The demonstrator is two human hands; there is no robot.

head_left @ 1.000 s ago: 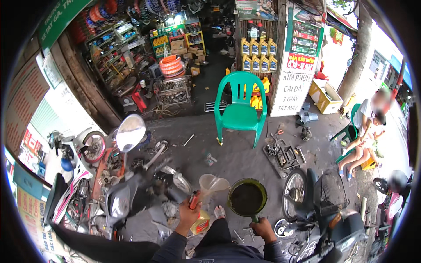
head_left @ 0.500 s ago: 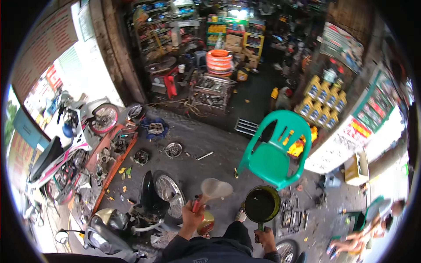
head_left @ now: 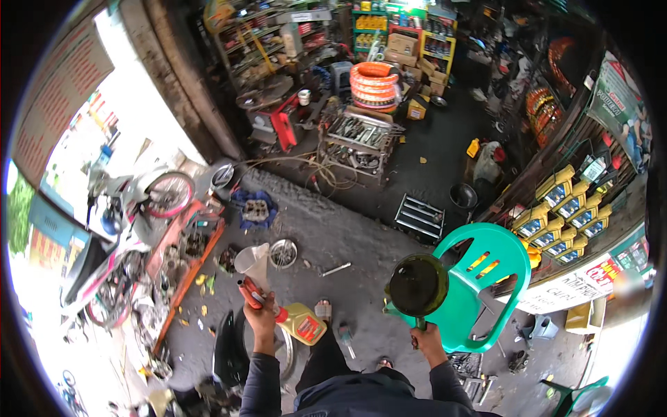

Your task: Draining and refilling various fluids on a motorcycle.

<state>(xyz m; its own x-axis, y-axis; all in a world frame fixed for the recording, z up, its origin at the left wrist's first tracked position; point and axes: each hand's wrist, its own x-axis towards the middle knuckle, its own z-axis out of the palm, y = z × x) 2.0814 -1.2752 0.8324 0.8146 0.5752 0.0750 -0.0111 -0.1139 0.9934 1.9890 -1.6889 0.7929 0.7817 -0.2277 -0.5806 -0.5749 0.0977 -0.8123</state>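
Observation:
My left hand is closed on red-handled items, too small to name exactly. A translucent funnel sticks up above it, and a gold plastic jug with a red label hangs beside it; which fingers hold these is hidden. My right hand grips the handle of a dark green pan with dark liquid in it. In the picture the pan overlaps a green plastic chair. My sandalled foot shows below, between the hands.
A workshop threshold crosses ahead, with a metal tool cart, coiled orange tyres and gold oil bottles beyond or beside it. At left lie a motorbike and an orange tray of parts; loose parts dot the floor.
My view has swung leftward and moved nearer the workshop. The chair now sits just behind the pan. The funnel has tipped more upright and the jug shows more; both hands keep their holds.

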